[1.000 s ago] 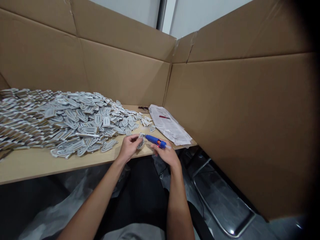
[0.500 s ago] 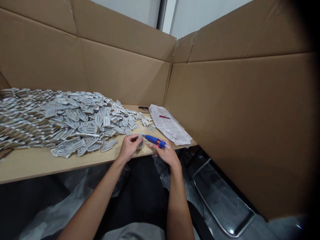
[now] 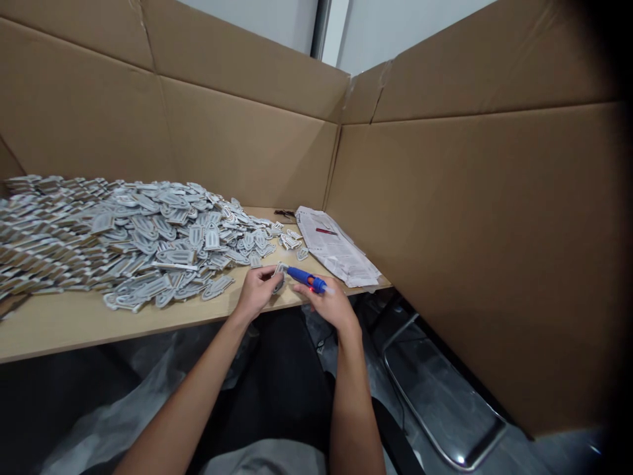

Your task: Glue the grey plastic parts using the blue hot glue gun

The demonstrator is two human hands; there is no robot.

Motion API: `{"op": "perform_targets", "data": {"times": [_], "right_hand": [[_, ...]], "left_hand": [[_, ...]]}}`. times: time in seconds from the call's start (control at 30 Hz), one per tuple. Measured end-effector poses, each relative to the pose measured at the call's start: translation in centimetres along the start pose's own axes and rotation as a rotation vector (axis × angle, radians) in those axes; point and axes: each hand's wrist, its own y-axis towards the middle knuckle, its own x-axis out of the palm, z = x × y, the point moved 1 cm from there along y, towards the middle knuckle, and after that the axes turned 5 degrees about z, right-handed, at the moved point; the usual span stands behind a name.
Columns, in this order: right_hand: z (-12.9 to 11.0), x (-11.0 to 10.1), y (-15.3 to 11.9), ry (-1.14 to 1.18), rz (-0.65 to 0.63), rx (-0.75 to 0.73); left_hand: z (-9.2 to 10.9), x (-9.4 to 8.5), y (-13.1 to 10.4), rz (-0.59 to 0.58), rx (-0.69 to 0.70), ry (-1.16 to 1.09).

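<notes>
My left hand [image 3: 256,290] pinches a small grey plastic piece [image 3: 279,285] above the table's front edge. Facing it, my right hand [image 3: 332,305] is closed around a blue hot glue gun [image 3: 301,275] shaped like a thick pen. A red light glows on the gun's body, and a translucent stick end shows at its rear. The gun's tip points left and meets or nearly meets the grey piece; contact is too small to tell. To the left lies a large heap of similar grey arch-shaped pieces [image 3: 163,224], with stacked ones further left.
A wooden table [image 3: 59,323] holds the heap, with a few loose pieces [image 3: 289,240] near its right end. A printed plastic bag [image 3: 336,254] lies there with a red pen-like item [image 3: 326,231] on it. Cardboard walls [image 3: 469,231] enclose the back and right. A metal-framed chair [image 3: 420,422] stands lower right.
The glue gun and my right hand have shifted very slightly, with the rear of the gun a little further left. My left hand keeps its hold on the grey piece.
</notes>
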Motion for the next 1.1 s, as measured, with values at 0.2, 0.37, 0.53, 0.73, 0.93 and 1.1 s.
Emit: {"op": "perform_targets", "data": {"times": [0.2,0.37,0.53,0.73,0.93,1.1], "right_hand": [[-0.5,-0.09,-0.04,-0.072,0.008,-0.029],[-0.53,-0.02,-0.06,-0.089,0.002,-0.018],[-0.49,0.09,0.0,-0.12,0.006,-0.034],[-0.71,0.17,-0.04,-0.22,-0.023,-0.099],[-0.77,0.4,-0.06,-0.234,-0.058,-0.102],[-1.04,0.7,-0.06,-0.268,-0.059,-0.079]], "left_hand": [[0.33,0.08,-0.11,0.0,-0.017,0.012],[0.44,0.1,-0.2,-0.009,-0.02,0.024],[0.39,0.08,-0.2,0.001,-0.02,0.035],[0.35,0.07,-0.16,-0.035,-0.028,-0.009],[0.23,0.04,-0.11,-0.055,-0.036,-0.021],[0.46,0.0,-0.13,-0.051,-0.061,-0.018]]}}
